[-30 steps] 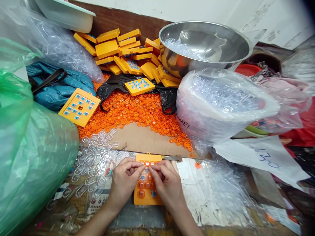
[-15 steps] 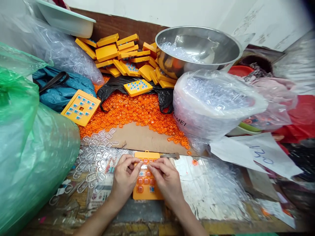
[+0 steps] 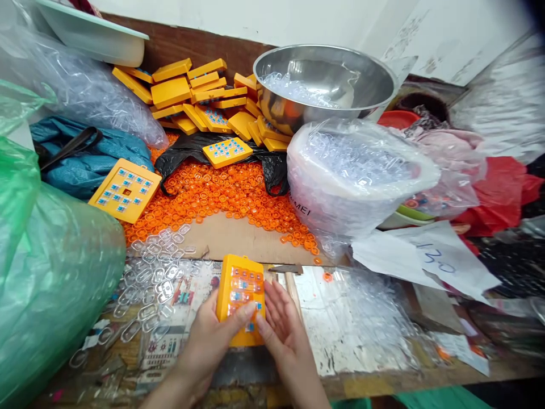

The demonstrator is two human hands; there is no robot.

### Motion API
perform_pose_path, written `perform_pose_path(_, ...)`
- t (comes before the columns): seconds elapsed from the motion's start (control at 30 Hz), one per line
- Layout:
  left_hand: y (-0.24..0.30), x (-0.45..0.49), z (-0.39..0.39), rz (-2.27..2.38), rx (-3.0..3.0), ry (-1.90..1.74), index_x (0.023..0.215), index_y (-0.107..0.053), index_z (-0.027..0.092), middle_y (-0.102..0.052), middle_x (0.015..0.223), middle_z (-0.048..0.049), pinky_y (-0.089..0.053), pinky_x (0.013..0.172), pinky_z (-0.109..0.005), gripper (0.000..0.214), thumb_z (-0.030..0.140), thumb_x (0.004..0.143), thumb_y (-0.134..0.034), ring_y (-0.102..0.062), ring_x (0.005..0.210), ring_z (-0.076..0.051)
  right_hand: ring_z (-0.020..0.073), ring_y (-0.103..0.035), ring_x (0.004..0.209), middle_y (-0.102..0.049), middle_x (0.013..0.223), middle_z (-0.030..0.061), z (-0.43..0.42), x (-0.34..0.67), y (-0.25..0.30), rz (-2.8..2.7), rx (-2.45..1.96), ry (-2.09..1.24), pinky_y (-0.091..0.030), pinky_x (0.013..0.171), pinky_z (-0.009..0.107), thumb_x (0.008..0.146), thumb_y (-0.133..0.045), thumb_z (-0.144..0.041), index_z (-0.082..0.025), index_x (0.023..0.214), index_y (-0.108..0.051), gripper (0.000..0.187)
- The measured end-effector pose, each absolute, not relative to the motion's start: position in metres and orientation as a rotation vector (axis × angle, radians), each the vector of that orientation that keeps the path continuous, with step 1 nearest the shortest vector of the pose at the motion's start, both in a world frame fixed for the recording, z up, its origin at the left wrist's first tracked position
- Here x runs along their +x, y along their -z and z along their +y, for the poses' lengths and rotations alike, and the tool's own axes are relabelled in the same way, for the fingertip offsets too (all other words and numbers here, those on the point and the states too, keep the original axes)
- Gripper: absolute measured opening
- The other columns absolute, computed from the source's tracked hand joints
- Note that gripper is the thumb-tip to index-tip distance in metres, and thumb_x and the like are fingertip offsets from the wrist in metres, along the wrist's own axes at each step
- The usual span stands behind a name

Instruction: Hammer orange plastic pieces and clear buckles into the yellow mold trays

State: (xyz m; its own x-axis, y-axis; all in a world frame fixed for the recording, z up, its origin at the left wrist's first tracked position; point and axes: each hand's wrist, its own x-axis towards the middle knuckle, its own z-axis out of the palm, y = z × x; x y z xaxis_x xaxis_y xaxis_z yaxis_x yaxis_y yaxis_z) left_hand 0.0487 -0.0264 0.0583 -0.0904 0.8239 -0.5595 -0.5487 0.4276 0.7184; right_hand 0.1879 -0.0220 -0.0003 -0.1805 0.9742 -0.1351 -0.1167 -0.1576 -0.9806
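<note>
My left hand grips a yellow plastic keypad case from its left side and underneath, thumb pressed on its lower face. The case is tilted up off the bench and shows orange and blue buttons. My right hand lies open against the case's right edge, palm turned up, fingers spread. Just beyond my hands lie loose clear plastic caps and a spread of small orange caps on brown cardboard.
A heap of yellow cases sits at the back beside a steel bowl. A clear bag of caps stands right, a green bag left. One yellow case leans by a blue bag. Paper marked 130 lies right.
Both hands stopped pinching buttons on the flat case. My left hand has lifted and tilted the case toward me, and my right hand has opened beside it.
</note>
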Motion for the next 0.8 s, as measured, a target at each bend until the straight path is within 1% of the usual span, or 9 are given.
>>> perform_pose_path(0.13,-0.057,0.054,-0.033,1.007,0.208,-1.096,0.118,-0.06,0.015,-0.073,0.113,-0.0137,-0.056,0.087,-0.034,0.056,0.036,0.072,-0.082,-0.07,0.102,-0.027,0.0234,-0.053,0.129,-0.051,0.146,0.006,-0.014,0.224,-0.018,-1.399,-1.316,-1.189,-0.051,0.1,0.041,0.09,-0.06,-0.04,-0.033,0.136,-0.048,0.048)
perform_pose_path(0.23,-0.054,0.049,-0.035,0.949,0.091,-1.03,0.121,-0.058,0.016,-0.073,0.11,-0.0141,-0.06,0.072,-0.034,0.058,0.038,0.072,-0.082,-0.072,0.095,-0.029,0.0294,-0.064,0.111,-0.066,0.127,0.0076,-0.005,0.28,-0.027,-1.809,-1.559,-0.352,-0.05,0.093,0.048,0.087,-0.062,-0.034,-0.029,0.116,-0.064,0.029)
perform_pose_path(0.3,-0.052,0.044,-0.035,0.927,0.046,-1.011,0.121,-0.057,0.017,-0.074,0.108,-0.0133,-0.061,0.068,-0.036,0.06,0.038,0.071,-0.083,-0.073,0.091,-0.03,0.0336,-0.067,0.089,-0.075,0.104,0.0103,-0.001,0.312,-0.025,-2.113,-1.602,0.203,-0.048,0.071,0.049,0.089,-0.053,-0.029,-0.026,0.107,-0.068,0.024)
perform_pose_path(0.37,-0.05,0.042,-0.035,0.885,0.019,-1.022,0.123,-0.055,0.017,-0.074,0.109,-0.0129,-0.061,0.07,-0.037,0.062,0.036,0.071,-0.084,-0.073,0.091,-0.029,0.031,-0.064,0.071,-0.077,0.091,0.01,0.0,0.33,-0.017,-2.26,-1.579,0.398,-0.04,0.057,0.045,0.087,-0.05,-0.023,-0.024,0.101,-0.07,0.025)
perform_pose_path(0.43,-0.049,0.042,-0.035,0.838,0.014,-1.038,0.125,-0.054,0.017,-0.073,0.11,-0.0131,-0.061,0.073,-0.037,0.064,0.032,0.071,-0.084,-0.073,0.093,-0.029,0.0284,-0.062,0.066,-0.077,0.086,0.0095,0.001,0.333,-0.01,-2.275,-1.544,0.372,-0.037,0.055,0.042,0.086,-0.049,-0.019,-0.022,0.1,-0.07,0.026)
perform_pose_path(0.53,-0.051,0.045,-0.035,0.782,0.049,-1.049,0.126,-0.054,0.016,-0.072,0.113,-0.0137,-0.058,0.082,-0.038,0.068,0.023,0.067,-0.086,-0.071,0.1,-0.03,0.0272,-0.066,0.079,-0.075,0.09,0.0098,0.001,0.315,-0.015,-2.215,-1.449,0.256,-0.047,0.066,0.041,0.09,-0.047,-0.02,-0.019,0.111,-0.067,0.028)
perform_pose_path(0.6,-0.053,0.048,-0.035,0.762,0.081,-1.063,0.123,-0.055,0.016,-0.072,0.113,-0.0137,-0.055,0.091,-0.04,0.071,0.016,0.06,-0.088,-0.069,0.104,-0.031,0.0217,-0.068,0.089,-0.072,0.099,0.0069,-0.001,0.294,-0.03,-2.17,-1.367,-0.041,-0.052,0.074,0.034,0.094,-0.049,-0.021,-0.024,0.121,-0.063,0.031)
perform_pose_path(0.67,-0.056,0.051,-0.035,0.761,0.111,-1.094,0.122,-0.055,0.015,-0.073,0.112,-0.0138,-0.052,0.095,-0.041,0.076,0.012,0.055,-0.089,-0.068,0.105,-0.031,0.0167,-0.067,0.088,-0.069,0.097,0.0017,-0.006,0.271,-0.047,-2.04,-1.266,-0.587,-0.052,0.072,0.026,0.094,-0.053,-0.022,-0.034,0.124,-0.062,0.034)
perform_pose_path(0.8,-0.057,0.054,-0.036,0.784,0.163,-1.142,0.122,-0.054,0.016,-0.073,0.11,-0.0134,-0.051,0.093,-0.038,0.08,0.009,0.051,-0.089,-0.069,0.103,-0.03,0.0148,-0.062,0.066,-0.067,0.076,-0.0013,-0.016,0.23,-0.063,-1.711,-1.234,-1.131,-0.051,0.061,0.024,0.088,-0.063,-0.035,-0.031,0.101,-0.072,0.016)
